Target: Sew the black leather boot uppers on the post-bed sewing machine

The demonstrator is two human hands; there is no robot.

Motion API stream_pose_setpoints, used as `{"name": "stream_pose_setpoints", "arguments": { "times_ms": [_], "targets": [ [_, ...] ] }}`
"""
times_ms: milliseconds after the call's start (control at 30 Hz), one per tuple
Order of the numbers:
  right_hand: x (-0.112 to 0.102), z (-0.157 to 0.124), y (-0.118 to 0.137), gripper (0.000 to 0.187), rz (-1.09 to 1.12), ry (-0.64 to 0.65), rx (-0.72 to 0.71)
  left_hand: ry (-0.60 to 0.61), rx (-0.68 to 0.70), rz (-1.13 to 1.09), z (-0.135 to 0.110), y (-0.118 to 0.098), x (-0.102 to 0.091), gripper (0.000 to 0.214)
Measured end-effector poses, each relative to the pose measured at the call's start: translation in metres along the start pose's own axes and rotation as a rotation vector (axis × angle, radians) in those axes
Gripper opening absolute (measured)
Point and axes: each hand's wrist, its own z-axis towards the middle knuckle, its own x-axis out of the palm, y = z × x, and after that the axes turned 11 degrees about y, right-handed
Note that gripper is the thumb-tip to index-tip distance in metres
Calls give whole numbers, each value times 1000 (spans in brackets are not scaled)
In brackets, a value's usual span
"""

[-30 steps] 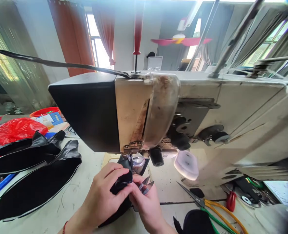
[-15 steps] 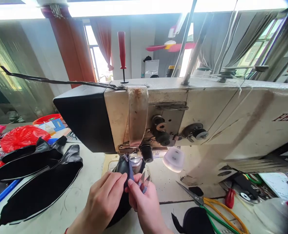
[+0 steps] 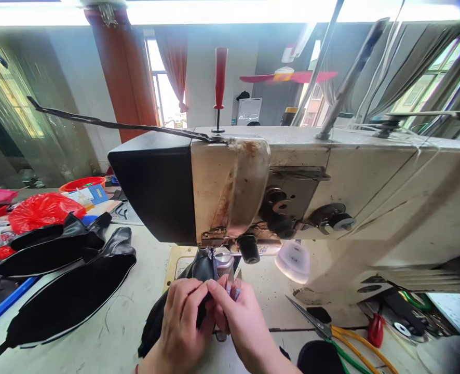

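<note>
My left hand (image 3: 184, 311) is closed, its fingers pinching the edge of a black leather piece (image 3: 202, 268) in front of the sewing machine's needle area. Against it, my right hand (image 3: 242, 314) is closed too, with thumb and fingertips at the same edge. A pair of thread snips (image 3: 238, 283) is tucked in the right fingers, the blades pointing up and away. Black material hangs below and left of my hands. What lies between the fingertips is mostly hidden. The sewing machine (image 3: 210, 192) stands over the leather, its presser area just beyond my fingers.
Orange-and-green-handled scissors (image 3: 323, 328) lie to the right, near a small red-handled tool (image 3: 376, 331) and a round black piece (image 3: 320, 358). Black leather pieces (image 3: 72, 291) lie at left beside a red plastic bag (image 3: 45, 212). A lit lamp (image 3: 293, 259) hangs under the machine arm.
The view has shifted, so the machine sits farther right in the picture. My hands have drawn closer together at the leather's edge; the snips stay in my right hand.
</note>
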Motion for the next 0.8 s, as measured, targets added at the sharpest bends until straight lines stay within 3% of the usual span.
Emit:
{"name": "stream_pose_setpoints", "arguments": {
  "times_ms": [100, 300, 367, 533, 800],
  "targets": [
    [1, 1, -4, 62, -7, -75, -4, -71, -66, -39, 4, 9, 4, 11],
    [5, -1, -29, 58, 6, -218, -77, 139, 357, 37, 21, 36, -32, 23],
    [6, -1, -33, 59, 4, -260, -89, 162, 411, 50, 23, 40, -37, 26],
    [8, 4, -28, 58, 21, -301, -43, 163, 392, 30, 23, 48, -30, 27],
    [11, 16, -20, 55, -27, -295, -132, 159, 390, 33, 38, 61, -23, 31]
  ]
}}
